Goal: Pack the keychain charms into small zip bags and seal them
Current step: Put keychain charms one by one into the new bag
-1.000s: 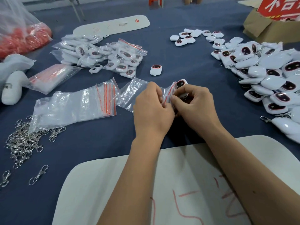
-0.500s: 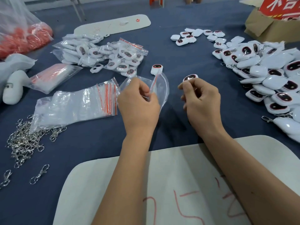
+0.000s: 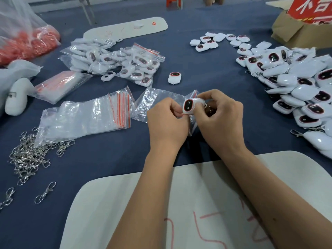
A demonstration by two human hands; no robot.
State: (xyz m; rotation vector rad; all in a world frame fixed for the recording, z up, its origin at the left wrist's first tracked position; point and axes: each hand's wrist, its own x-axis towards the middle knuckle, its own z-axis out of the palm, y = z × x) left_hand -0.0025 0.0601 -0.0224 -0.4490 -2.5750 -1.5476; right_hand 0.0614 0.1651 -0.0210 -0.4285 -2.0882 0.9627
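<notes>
We are feeding charm [image 3: 189,106] into zip bag [image 3: 156,103]: right hand [image 3: 220,119] gripping charm, left hand [image 3: 166,121] pinching bag mouth. Packed bags [image 3: 124,63] beyond zip bag; loose charms [image 3: 296,83] remaining right of it.

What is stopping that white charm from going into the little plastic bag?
Nothing visible blocks it. The right hand holds the charm right beside the small clear bag that the left hand pinches. Whether the bag's mouth is open cannot be told, because the fingers cover it.

Packing workshop: heaped charms [image 3: 294,72], zip bags [image 3: 86,117]
</notes>
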